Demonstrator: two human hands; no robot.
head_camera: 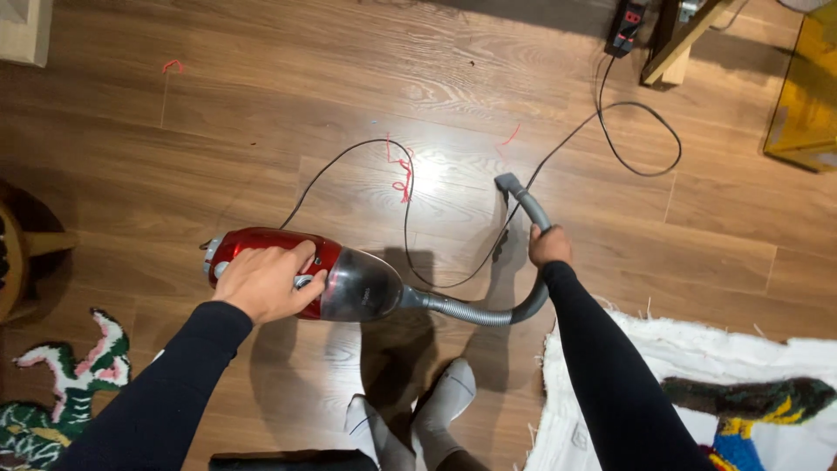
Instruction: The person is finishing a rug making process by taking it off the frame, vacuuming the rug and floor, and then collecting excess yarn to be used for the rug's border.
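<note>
Left hand (268, 281) gripping red vacuum (301, 272), right hand (549, 245) holding grey hose (523, 253)

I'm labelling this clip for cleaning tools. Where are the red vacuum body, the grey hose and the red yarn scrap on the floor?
red vacuum body (261, 242), head view, red shell behind the left hand
grey hose (471, 310), head view, ribbed lower curve
red yarn scrap (403, 174), head view, middle of the strand

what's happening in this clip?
A person stands on a wood floor holding a red handheld vacuum up in the left hand. The right hand grips its grey hose, nozzle aimed near red yarn scraps. The black cord loops across the floor; a white tufted rug lies at right.
</note>
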